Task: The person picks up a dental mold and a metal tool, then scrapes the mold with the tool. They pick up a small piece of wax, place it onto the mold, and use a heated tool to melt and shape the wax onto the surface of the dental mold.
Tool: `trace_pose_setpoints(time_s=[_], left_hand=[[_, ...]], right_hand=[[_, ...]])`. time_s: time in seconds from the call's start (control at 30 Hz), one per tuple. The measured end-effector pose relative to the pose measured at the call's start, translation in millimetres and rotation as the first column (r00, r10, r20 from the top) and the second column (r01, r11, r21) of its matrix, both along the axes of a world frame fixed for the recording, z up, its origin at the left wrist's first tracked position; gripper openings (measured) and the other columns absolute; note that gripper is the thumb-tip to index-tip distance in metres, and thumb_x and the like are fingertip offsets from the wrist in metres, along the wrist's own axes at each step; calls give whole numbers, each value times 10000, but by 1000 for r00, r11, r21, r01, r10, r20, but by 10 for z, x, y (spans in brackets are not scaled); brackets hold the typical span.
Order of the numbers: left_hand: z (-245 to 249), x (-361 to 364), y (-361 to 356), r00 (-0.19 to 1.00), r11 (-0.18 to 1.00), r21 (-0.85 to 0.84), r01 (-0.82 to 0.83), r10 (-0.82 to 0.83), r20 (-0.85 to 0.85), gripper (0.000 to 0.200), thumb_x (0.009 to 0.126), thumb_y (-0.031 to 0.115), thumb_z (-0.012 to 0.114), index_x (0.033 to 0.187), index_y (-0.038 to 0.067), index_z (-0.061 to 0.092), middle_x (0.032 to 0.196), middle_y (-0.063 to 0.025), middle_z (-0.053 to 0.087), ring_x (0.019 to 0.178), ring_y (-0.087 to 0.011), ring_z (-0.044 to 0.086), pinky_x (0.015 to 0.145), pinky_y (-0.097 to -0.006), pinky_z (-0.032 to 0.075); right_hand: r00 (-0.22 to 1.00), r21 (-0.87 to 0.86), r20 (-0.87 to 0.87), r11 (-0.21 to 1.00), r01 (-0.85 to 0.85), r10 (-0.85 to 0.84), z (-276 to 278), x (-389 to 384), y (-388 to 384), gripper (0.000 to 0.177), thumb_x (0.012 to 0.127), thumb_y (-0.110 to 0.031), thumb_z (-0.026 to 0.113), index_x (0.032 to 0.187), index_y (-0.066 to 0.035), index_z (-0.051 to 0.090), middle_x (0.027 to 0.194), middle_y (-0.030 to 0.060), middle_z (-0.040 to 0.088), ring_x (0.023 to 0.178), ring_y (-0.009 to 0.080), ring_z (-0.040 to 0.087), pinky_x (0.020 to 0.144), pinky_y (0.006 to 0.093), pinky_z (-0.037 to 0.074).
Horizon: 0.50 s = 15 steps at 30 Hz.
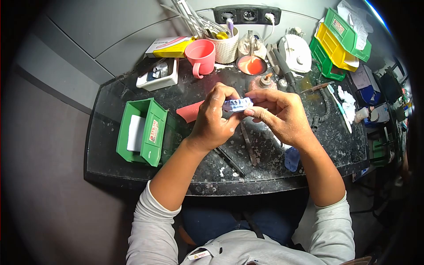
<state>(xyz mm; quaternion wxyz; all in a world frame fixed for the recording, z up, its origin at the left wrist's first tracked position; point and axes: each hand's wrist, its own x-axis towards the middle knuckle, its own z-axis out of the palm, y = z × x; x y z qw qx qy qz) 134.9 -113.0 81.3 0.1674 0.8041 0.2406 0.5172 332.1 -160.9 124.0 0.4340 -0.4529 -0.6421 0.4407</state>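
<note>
Between both hands is a pale blue dental cast with a row of teeth along it, raised above the bench. My left hand grips its left end, fingers curled behind and thumb below. Thumb and fingers of my right hand pinch the right end. A pink sheet, likely wax, lies beside my left hand and partly under it. Below the hands rest a metal spatula-like tool and a slim black tool. A flat blue piece sits near my right forearm.
The dark bench carries a green bin at left. Farther back stand a pink mug, a woven tool pot, a bowl with orange-red content and a small glass burner. A toothbrush lies at right.
</note>
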Motion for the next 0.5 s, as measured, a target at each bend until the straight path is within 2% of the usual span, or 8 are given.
trace_pose_setpoints(time_s=[0.13,0.2,0.3,0.5], left_hand=[[-5,-5,-19,1000,1000,-29,5,-5,5,461,786,63,857,1075,35,498,943,-68,557,840,-157,560,747,-306,493],[-47,6,-11,999,998,-60,17,-16,30,471,786,59,854,1085,37,491,953,-68,553,843,-154,557,755,-304,493],[-55,-10,0,999,996,-83,34,-31,35,482,784,45,846,1100,39,482,976,-68,545,858,-147,553,774,-300,493],[-41,-14,-15,999,994,-96,45,-42,31,478,776,19,832,1101,39,482,1002,-68,536,891,-145,549,802,-298,490]], right_hand=[[1000,25,17,1000,-3,3,-18,-3,5,337,923,-81,746,1214,67,658,1048,119,739,893,131,704,759,270,589],[999,56,-46,998,22,-19,-38,-20,10,339,906,-133,780,1149,82,683,940,117,751,841,119,707,746,267,581],[995,24,-97,1000,12,-10,-25,-29,2,337,905,-121,779,1157,81,680,963,114,749,858,123,706,760,271,582],[998,61,-64,998,15,-11,-73,-14,21,335,908,-119,777,1154,86,678,973,112,746,873,128,706,767,271,583]])
